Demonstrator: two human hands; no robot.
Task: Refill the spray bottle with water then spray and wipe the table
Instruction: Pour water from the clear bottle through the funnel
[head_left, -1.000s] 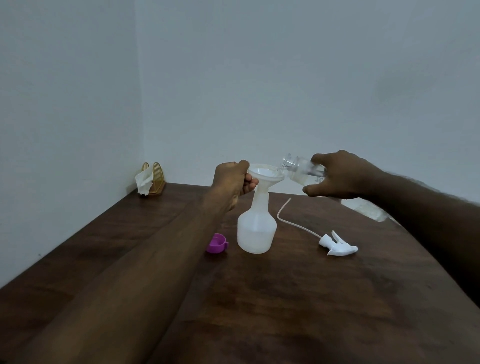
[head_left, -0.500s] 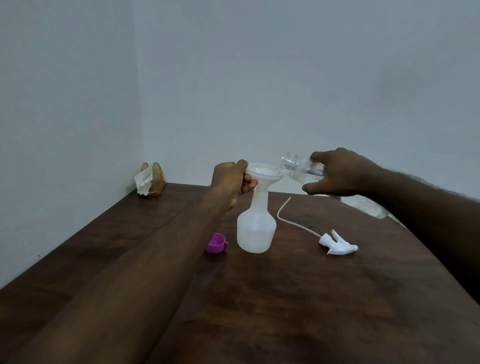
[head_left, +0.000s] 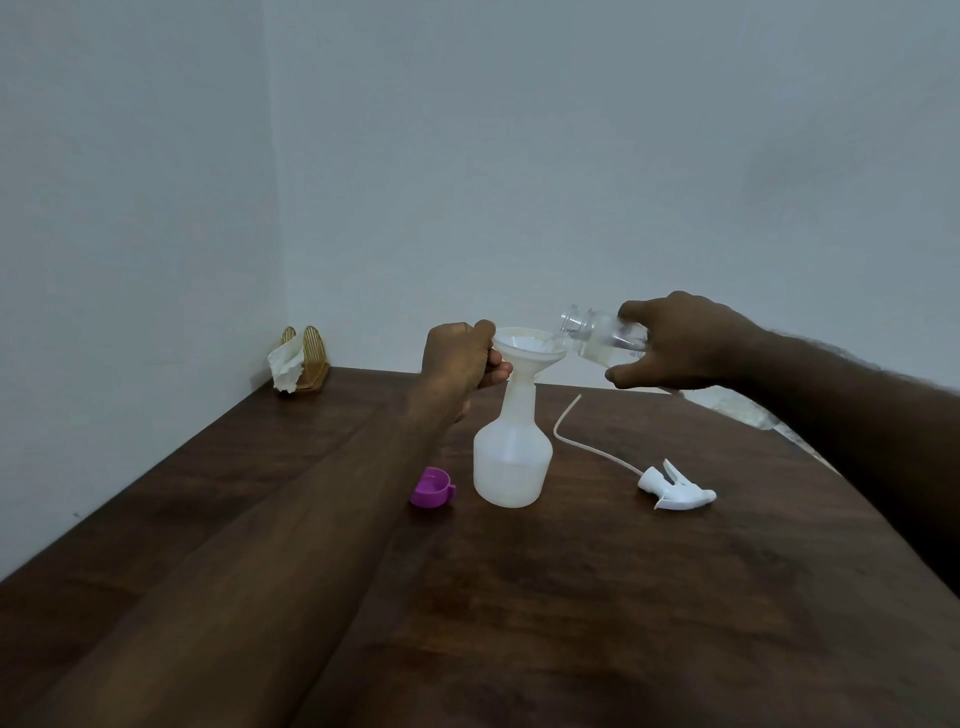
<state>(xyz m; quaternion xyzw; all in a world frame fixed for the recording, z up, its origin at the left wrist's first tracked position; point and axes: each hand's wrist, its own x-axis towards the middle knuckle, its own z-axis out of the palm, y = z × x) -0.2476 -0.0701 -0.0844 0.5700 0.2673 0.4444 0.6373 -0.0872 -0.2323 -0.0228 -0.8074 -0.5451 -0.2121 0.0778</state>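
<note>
- The fingers (head_left: 496, 364) of the left hand (head_left: 460, 358) are curled tight around the rim of the wide white plastic funnel (head_left: 527, 349), pinching it at its nine o'clock edge; this hold should stay firm and level so the funnel sits straight in the neck.
- The fingers (head_left: 631, 312) of the right hand (head_left: 685, 343) wrap the clear plastic water bottle (head_left: 602, 335), which is tipped nearly flat, its open mouth just over the funnel's three o'clock edge.
- A thin thread of water seems to fall from the mouth into the funnel; the pour is best kept slow, so the funnel's narrow stem never backs up and spills.
- The translucent white plastic spray bottle (head_left: 511, 462) stands upright on the dark brown wooden table (head_left: 571, 623), right under the funnel. It looks partly filled, with a faint water line low on the body, so I judge the refill only partly done.
- At the bottle's three o'clock lies the white trigger spray head (head_left: 678, 491) with its long thin dip tube (head_left: 587, 447), well apart from it and not yet screwed on.
- At its nine o'clock, just beside the base, sits a small purple plastic cap (head_left: 431, 487).
- Far off at ten o'clock, in the corner, a golden wire napkin holder (head_left: 306, 358) keeps a crumpled white tissue (head_left: 284, 366), likely for the wiping.
</note>
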